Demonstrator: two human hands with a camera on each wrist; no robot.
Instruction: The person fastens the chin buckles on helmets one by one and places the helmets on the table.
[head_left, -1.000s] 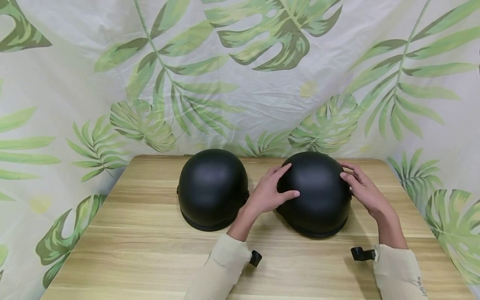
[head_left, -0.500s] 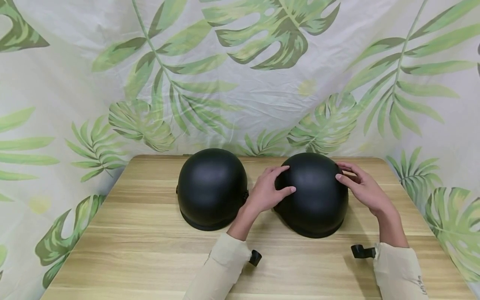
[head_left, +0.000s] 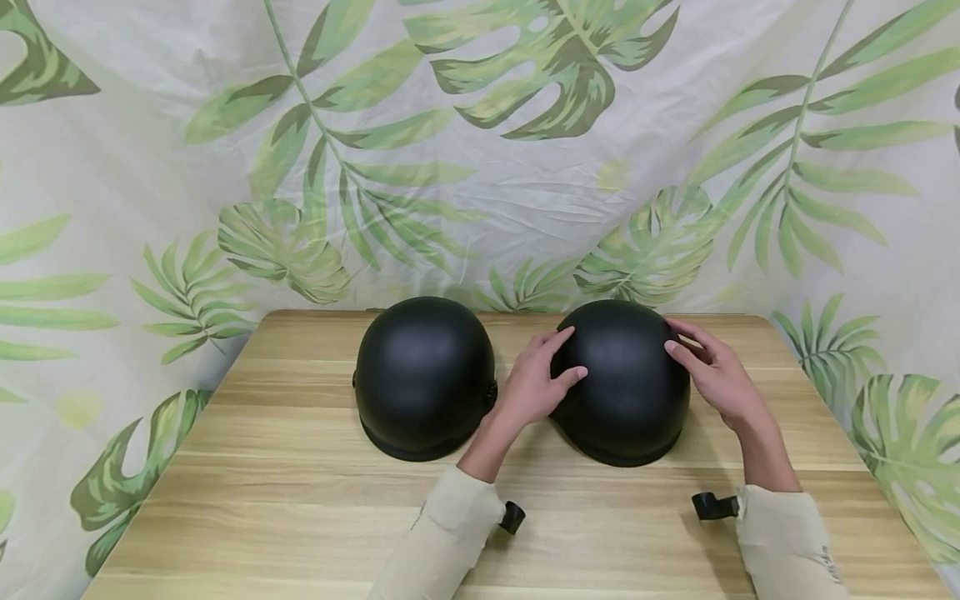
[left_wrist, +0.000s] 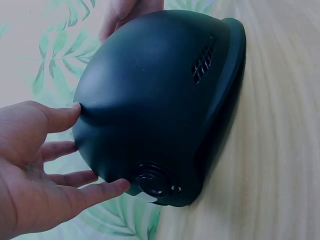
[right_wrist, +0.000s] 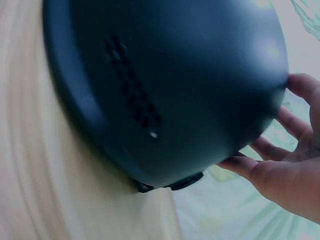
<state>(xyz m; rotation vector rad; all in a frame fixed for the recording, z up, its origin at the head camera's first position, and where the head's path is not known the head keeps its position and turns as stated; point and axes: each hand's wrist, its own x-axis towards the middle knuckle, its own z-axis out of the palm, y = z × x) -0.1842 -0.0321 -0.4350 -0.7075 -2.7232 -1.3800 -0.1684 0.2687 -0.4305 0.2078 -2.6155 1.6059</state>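
A plain black helmet [head_left: 618, 392], dome up, sits on the right part of the table between my two hands. My left hand [head_left: 534, 379] touches its left side with spread, nearly straight fingers. The left wrist view shows a grated vent [left_wrist: 204, 60] and a round side knob [left_wrist: 152, 182] on this helmet. On the opposite side my right hand [head_left: 716, 371] rests its thumb and fingertips against the shell; these fingers [right_wrist: 270, 147] look only slightly bent. A second black helmet [head_left: 423, 379] stands dome up to the left, just beside my left wrist.
Both helmets are on a light wooden table [head_left: 300, 517]. Behind it and at its sides hangs a pale cloth [head_left: 525, 217] with green leaf prints. A black camera mount [head_left: 512, 517] juts from the left cuff, another mount [head_left: 714, 506] from the right.
The right helmet has shifted left, and in the last half second slightly towards the table's back. My right hand has moved left along with it; the left helmet has stayed in place.
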